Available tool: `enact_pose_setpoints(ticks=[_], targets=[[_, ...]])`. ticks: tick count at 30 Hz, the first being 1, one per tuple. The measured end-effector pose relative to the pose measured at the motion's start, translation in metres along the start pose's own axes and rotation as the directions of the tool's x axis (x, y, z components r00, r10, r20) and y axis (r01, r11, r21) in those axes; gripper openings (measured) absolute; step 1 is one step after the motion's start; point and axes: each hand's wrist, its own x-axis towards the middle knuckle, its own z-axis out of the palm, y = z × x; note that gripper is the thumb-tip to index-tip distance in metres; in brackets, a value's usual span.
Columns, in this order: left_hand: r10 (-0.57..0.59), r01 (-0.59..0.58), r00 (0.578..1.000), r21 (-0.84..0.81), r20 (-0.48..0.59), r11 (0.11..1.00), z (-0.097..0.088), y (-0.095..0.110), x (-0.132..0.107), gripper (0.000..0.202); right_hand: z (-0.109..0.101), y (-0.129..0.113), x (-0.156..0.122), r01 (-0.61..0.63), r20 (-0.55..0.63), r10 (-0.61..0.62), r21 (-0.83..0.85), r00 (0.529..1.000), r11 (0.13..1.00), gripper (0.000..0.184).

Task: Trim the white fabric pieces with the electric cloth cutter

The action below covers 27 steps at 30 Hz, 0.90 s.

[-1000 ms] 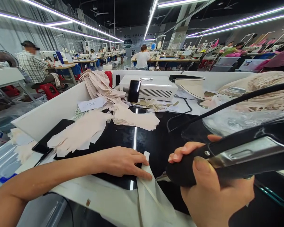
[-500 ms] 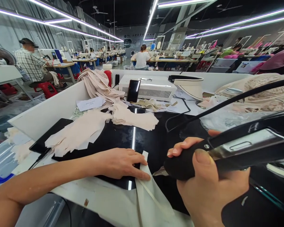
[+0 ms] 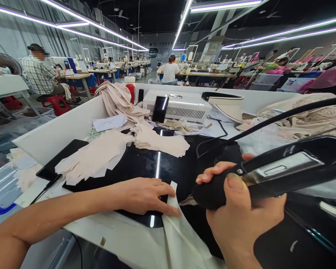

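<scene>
My left hand [image 3: 145, 196] reaches in from the left and lies on a cream fabric strip [image 3: 173, 239]. Its thumb and forefinger are spread apart and touch the strip near its upper end. The strip runs over the edge of the glossy black tabletop [image 3: 141, 164] towards me. Wrapped in my right hand [image 3: 238, 220] is a black corded hand tool [image 3: 271, 175] with a silver metal plate on its side. Its rounded black end points left, close to the strip. A small pale scrap [image 3: 189, 200] sits between that end and the strip.
Stacks of pale pink cut fabric [image 3: 162, 140] lie beyond my left hand. A white vented box [image 3: 176, 106] stands behind, with a phone [image 3: 160, 108] leaning on it. The tool's black cable [image 3: 285, 114] arcs across the right side. Seated people work at machines farther off.
The view has shifted slightly. My right hand and the black tool have moved a little left. My left hand stays on the fabric strip.
</scene>
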Motion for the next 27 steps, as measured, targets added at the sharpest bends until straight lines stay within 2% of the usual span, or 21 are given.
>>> enact_pose_setpoints(ticks=[6,13,19,24,27], targets=[[-0.059,0.059,0.997,0.001,0.053,0.998,-0.005,0.003,0.003,0.065,0.001,0.001,0.0,-0.058,0.003,0.058,-0.048,0.998,0.997,0.05],[-0.053,0.053,0.999,-0.003,0.003,0.999,-0.003,0.004,0.002,0.064,0.003,0.004,0.007,-0.016,-0.009,0.016,-0.027,1.0,1.0,0.046],[-0.069,0.069,0.997,-0.033,-0.02,0.997,0.003,0.003,0.001,0.065,0.003,0.014,0.006,0.02,0.018,-0.019,-0.053,1.0,0.998,0.052],[-0.075,0.074,0.997,-0.052,-0.025,0.996,0.004,0.002,0.001,0.064,0.002,0.017,0.004,-0.007,0.03,0.009,-0.08,1.0,0.997,0.048],[-0.088,0.087,0.996,-0.082,-0.019,0.993,0.005,0.001,-0.001,0.069,0.003,0.016,0.005,-0.027,0.057,0.03,-0.065,0.998,0.998,0.055]])
